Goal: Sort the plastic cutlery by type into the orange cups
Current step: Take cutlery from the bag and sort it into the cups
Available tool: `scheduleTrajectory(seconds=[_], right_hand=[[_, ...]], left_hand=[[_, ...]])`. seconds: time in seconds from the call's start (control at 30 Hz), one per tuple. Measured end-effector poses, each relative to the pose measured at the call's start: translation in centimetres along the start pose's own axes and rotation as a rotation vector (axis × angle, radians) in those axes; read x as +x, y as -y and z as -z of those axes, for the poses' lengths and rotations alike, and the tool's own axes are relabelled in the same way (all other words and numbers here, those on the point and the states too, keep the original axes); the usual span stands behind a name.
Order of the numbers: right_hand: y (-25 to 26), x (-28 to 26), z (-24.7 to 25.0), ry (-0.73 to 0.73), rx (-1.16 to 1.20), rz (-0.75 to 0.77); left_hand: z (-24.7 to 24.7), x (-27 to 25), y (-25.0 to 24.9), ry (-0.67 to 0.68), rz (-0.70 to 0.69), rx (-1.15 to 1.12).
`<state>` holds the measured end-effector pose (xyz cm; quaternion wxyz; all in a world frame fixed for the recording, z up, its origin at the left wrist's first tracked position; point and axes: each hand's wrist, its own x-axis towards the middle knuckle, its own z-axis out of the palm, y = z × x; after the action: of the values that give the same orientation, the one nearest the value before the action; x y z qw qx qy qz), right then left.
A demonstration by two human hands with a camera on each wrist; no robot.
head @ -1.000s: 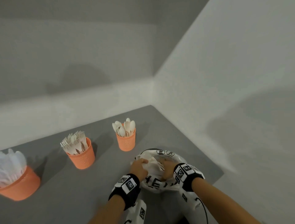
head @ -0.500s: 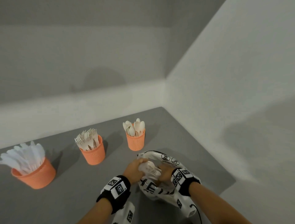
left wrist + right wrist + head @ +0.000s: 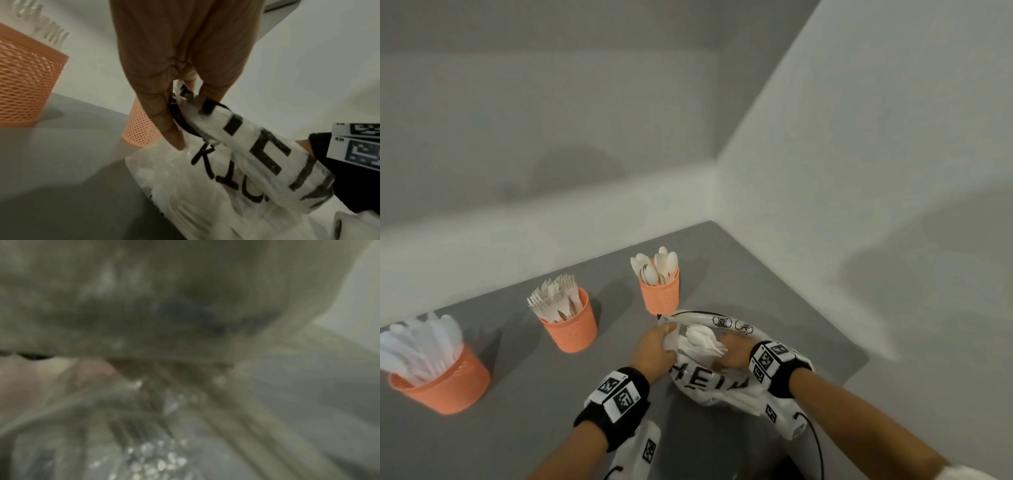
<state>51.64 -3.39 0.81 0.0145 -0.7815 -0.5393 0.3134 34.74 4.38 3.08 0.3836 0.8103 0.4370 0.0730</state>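
Note:
Three orange cups stand in a row on the grey table: knives in the left cup point(image 3: 445, 380), forks in the middle cup point(image 3: 570, 325), spoons in the right cup point(image 3: 660, 294). In front of the spoon cup lies a white plastic bag point(image 3: 709, 380) with black lettering. My left hand point(image 3: 657, 349) pinches the bag's rim point(image 3: 185, 100) and holds it up. My right hand point(image 3: 732, 353) reaches into the bag's mouth beside a bunch of white cutlery point(image 3: 702, 341); its fingers are hidden. The right wrist view is a blur of plastic and dim fork tines point(image 3: 127, 431).
White walls close the table point(image 3: 517, 428) in at the back and right, meeting in a corner behind the spoon cup. The table's right edge runs just beyond the bag. A white device with markers point(image 3: 643, 448) and a black cable point(image 3: 818, 445) hang under my wrists.
Both hands have stayed at the bag's mouth. The head view has swung, so the cups now sit further right in it, and the white cutlery shows a little more between the hands.

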Motion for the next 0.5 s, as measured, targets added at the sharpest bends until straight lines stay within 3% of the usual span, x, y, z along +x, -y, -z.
scheduleTrajectory(seconds=[0.2,0.37,0.5], right_hand=[[-0.5,-0.2,0.2,-0.128,0.004,0.032],[-0.4,-0.7,0.4,-0.119,0.031,0.01],[-0.3,-1.2,0.2,-0.097,0.045,0.011]], left_hand=[[-0.6,0.4,-0.6,-0.059,0.042,0.005],[-1.3,0.7,-0.9,-0.067,0.092,0.012],[-1.8,0.8,-0.6,-0.026,0.126,-0.13]])
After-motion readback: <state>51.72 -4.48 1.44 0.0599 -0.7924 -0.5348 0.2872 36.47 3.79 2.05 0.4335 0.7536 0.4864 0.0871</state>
